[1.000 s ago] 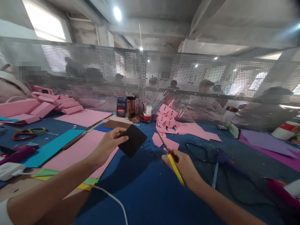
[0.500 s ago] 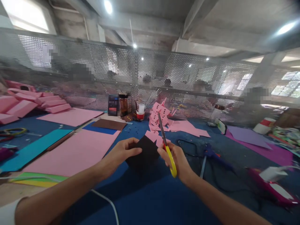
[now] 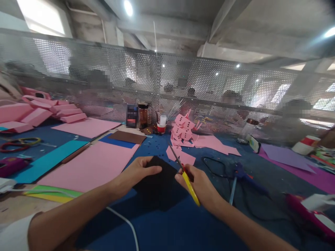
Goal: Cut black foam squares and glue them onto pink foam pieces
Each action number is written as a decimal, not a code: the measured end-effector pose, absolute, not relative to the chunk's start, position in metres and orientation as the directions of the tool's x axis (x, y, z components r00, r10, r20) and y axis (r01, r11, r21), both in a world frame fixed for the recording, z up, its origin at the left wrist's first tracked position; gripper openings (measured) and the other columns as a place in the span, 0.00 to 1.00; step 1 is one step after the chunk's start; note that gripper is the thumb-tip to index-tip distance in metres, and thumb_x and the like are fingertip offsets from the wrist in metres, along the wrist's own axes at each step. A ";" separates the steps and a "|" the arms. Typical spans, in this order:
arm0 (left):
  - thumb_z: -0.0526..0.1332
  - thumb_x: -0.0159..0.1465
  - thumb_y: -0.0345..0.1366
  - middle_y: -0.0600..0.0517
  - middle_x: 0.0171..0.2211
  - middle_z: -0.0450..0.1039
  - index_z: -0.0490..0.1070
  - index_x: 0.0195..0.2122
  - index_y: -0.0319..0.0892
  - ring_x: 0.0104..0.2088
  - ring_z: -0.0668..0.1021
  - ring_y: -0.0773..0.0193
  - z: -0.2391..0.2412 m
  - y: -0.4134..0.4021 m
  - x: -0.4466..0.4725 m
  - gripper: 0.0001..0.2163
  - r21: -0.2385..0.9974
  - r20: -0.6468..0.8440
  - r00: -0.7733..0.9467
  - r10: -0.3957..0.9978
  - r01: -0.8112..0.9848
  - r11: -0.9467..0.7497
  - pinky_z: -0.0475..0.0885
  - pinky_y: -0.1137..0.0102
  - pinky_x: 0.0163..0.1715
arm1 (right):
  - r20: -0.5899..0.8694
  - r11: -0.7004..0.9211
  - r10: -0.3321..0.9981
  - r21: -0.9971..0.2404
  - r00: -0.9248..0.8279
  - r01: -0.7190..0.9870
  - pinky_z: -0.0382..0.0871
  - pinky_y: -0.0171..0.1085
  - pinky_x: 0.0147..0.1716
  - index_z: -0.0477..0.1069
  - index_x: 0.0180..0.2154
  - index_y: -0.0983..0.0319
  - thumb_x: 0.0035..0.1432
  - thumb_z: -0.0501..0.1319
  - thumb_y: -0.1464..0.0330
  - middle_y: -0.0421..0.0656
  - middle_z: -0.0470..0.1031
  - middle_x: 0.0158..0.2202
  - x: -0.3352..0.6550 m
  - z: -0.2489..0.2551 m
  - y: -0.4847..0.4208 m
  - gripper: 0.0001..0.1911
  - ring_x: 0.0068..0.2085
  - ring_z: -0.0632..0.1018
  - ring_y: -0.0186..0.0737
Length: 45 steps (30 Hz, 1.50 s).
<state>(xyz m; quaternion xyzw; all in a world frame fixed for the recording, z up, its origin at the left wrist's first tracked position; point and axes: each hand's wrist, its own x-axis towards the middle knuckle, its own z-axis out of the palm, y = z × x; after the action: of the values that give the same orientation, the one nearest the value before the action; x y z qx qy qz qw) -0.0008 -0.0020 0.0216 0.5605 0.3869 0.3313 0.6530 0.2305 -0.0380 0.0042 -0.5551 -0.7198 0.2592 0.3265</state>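
A sheet of black paper (image 3: pixel 163 181) is pinched in my left hand (image 3: pixel 138 172), thumb on top, above the blue table. My right hand (image 3: pixel 200 183) is wrapped round the yellow-handled scissors (image 3: pixel 188 184). Their blades point up and to the left, past the black paper's right corner, and look closed or nearly so. Cut pink paper pieces (image 3: pixel 183 157) lie just beyond the blades. Behind them stands a folded pink paper figure (image 3: pixel 181 129) with black dots.
Pink sheets (image 3: pixel 89 164) and a teal strip (image 3: pixel 52 160) lie left. A blue glue gun (image 3: pixel 239 172) with its cord lies right, near purple sheets (image 3: pixel 288 158). A jar (image 3: pixel 143 116), a phone (image 3: pixel 131 116) and a red-white cup (image 3: pixel 161 126) stand before the mesh divider (image 3: pixel 167 76).
The scissors have tilted further left, with the blades now lower and nearer the black paper. The black paper lies flatter. The whole view has shifted slightly, moving the table's things rightward.
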 end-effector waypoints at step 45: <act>0.68 0.58 0.40 0.51 0.35 0.81 0.77 0.40 0.42 0.33 0.81 0.63 0.034 0.038 -0.036 0.11 0.994 0.063 0.292 0.954 -0.107 -0.032 0.73 0.73 0.33 | 0.307 0.154 0.946 -0.125 -0.110 0.980 0.47 0.36 0.26 0.65 0.33 0.59 0.59 0.56 0.46 0.41 0.73 0.27 0.248 0.005 -0.026 0.22 0.30 0.77 0.45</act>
<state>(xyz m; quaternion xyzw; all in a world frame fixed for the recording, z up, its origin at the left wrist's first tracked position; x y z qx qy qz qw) -0.0356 0.0380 0.0335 0.5551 0.3818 0.4562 0.5814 0.2479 -0.0261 0.0048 -0.6481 -0.7428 -0.0544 0.1589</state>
